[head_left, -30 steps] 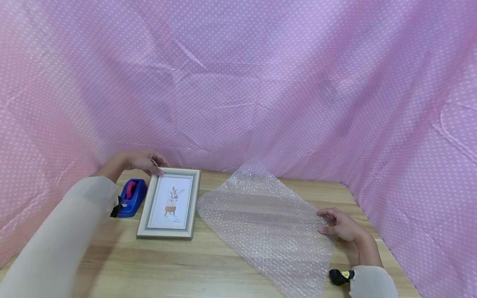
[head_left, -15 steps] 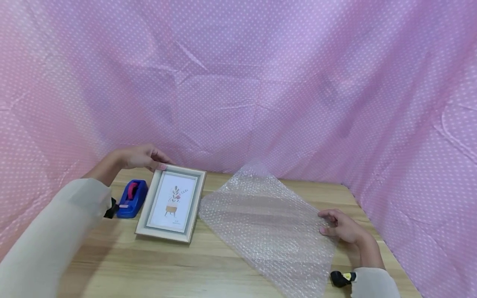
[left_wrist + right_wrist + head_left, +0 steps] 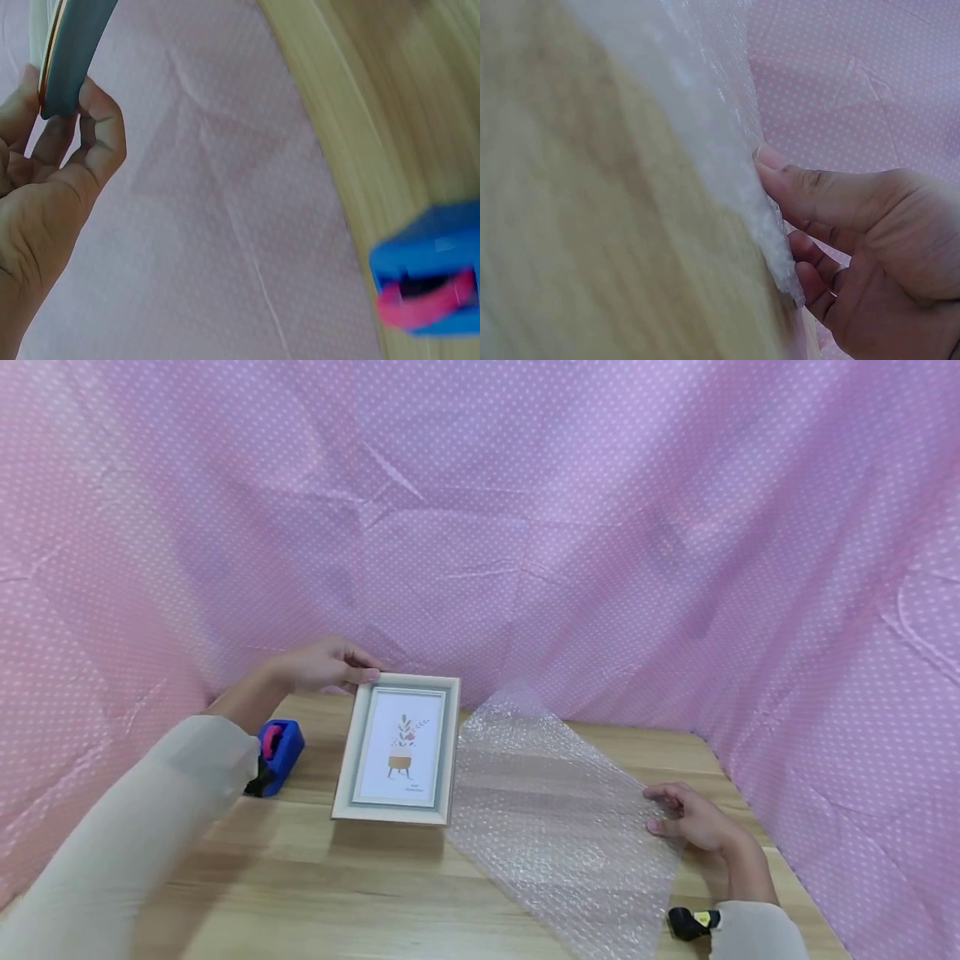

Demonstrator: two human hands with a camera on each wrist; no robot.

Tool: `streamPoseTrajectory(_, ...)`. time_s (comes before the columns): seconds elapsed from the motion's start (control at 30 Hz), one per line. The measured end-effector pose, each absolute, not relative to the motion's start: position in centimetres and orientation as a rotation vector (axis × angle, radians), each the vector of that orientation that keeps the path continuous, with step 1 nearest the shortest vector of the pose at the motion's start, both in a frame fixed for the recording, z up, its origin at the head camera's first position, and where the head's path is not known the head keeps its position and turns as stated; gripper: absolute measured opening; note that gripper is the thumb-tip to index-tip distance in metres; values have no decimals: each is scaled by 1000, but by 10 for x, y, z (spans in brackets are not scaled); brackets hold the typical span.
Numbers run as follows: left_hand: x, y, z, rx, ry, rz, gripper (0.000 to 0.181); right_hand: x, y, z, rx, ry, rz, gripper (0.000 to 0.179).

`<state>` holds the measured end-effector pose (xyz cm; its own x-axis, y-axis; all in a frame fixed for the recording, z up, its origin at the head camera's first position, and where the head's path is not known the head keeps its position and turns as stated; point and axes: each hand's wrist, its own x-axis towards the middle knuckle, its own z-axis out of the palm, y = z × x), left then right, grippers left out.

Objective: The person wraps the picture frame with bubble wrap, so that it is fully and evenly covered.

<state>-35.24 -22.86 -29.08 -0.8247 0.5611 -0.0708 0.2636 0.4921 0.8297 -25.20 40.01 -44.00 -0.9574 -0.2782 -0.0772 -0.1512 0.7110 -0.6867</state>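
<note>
My left hand [image 3: 324, 667] pinches the top left corner of a cream and grey picture frame [image 3: 417, 760], thumb in front and fingers behind. Held up off the wooden table, the frame faces me with its potted-plant print, and its shadow falls below. In the left wrist view the picture frame [image 3: 73, 56] appears edge-on between thumb and fingers. A sheet of clear bubble wrap [image 3: 562, 818] lies as a diamond to the right, its left corner hidden behind the frame. My right hand [image 3: 693, 818] pinches its right edge; in the right wrist view the thumb presses on the bubble wrap [image 3: 705, 142].
A blue tape dispenser [image 3: 288, 758] with a pink tape core stands left of the frame, partly hidden by the left sleeve. Pink dotted cloth [image 3: 480, 552] hangs around the back and sides of the wooden table [image 3: 360, 893].
The left hand has lifted the picture frame off the table and carried it right, over the left corner of the bubble wrap. The right hand has stayed nearly still at the wrap's edge.
</note>
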Motion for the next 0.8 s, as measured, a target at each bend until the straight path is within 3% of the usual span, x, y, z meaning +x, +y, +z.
streamPoseTrajectory(0.8, -364, -76, -324, 779, 2212, 1440, 26, -251, 394, -437, -373, 2785, -1056, 58)
